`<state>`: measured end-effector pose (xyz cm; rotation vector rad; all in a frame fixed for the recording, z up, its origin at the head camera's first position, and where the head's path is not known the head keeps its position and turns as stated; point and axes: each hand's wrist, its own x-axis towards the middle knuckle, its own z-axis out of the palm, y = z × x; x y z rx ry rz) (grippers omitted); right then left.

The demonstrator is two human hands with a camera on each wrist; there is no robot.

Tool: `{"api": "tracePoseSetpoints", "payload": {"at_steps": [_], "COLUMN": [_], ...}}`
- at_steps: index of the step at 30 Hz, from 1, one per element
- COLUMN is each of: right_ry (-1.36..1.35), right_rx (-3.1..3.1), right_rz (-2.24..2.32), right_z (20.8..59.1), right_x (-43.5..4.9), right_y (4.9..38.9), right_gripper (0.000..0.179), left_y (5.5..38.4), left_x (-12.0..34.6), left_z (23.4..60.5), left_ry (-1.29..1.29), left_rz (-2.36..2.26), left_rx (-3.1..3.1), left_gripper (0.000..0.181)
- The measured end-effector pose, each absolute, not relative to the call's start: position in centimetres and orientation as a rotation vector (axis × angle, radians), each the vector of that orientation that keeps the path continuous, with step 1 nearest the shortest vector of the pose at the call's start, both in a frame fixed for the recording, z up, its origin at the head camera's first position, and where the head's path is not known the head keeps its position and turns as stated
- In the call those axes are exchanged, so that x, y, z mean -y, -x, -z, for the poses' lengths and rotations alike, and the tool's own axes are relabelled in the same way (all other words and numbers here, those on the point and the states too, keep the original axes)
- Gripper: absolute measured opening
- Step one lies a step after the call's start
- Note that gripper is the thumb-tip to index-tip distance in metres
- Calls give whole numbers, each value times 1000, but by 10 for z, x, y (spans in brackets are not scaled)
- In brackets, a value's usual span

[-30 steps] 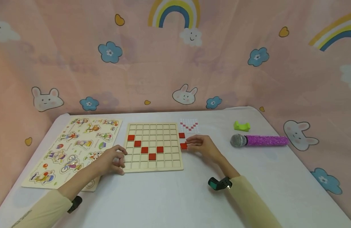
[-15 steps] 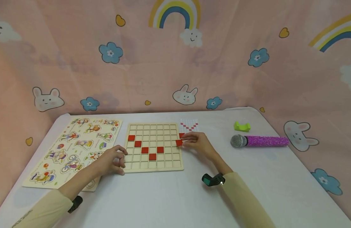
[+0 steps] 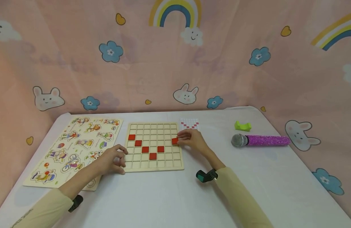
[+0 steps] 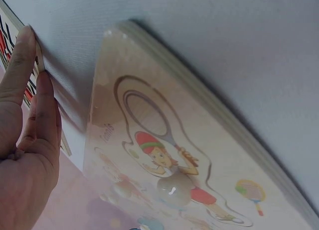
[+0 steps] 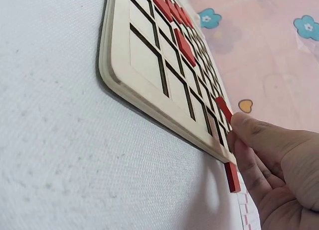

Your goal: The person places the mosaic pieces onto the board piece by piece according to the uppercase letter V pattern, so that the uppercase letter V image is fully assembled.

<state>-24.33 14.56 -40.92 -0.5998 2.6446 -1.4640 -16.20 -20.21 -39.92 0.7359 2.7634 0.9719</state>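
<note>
A wooden grid board (image 3: 153, 171) lies flat on the table, with several red square tiles, such as one red tile (image 3: 153, 156), set in its cells in a slanting pattern. My left hand (image 3: 111, 160) rests its fingertips against the board's left edge; the left wrist view shows these fingers (image 4: 44, 98) fairly straight at the edge. Over the board's right side, my right hand (image 3: 193, 141) pinches another red square tile (image 3: 174, 141) between thumb and fingers, tilted in the right wrist view. Beneath that hand another red tile (image 5: 232, 177) lies beside the board, hidden in the head view.
A pattern card (image 3: 189, 123) lies behind the right hand, partly covered. To the left is a picture puzzle board (image 3: 84, 144), partly under the left forearm. At right lie a purple glitter microphone (image 3: 260, 140) and a green plastic piece (image 3: 242, 126). A patterned cloth hangs behind.
My right hand has picked up a red tile from beside the board and moved it left and away from me, over the right-hand cells. The left hand has stayed put.
</note>
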Motion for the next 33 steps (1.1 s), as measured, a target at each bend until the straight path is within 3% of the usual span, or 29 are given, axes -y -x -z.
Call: {"api": "tracePoseSetpoints", "payload": {"at_steps": [33], "right_ry": [635], "right_rx": [-2597], "right_rz": [1470], "right_z": [412], "right_x": [-122], "right_y": [245], "right_gripper": [29], "left_y": [161], "left_x": [201], "left_z": [398], "left_ry": [-707], "left_rz": [-982], "left_rx": [-2753], "left_gripper": [28]}}
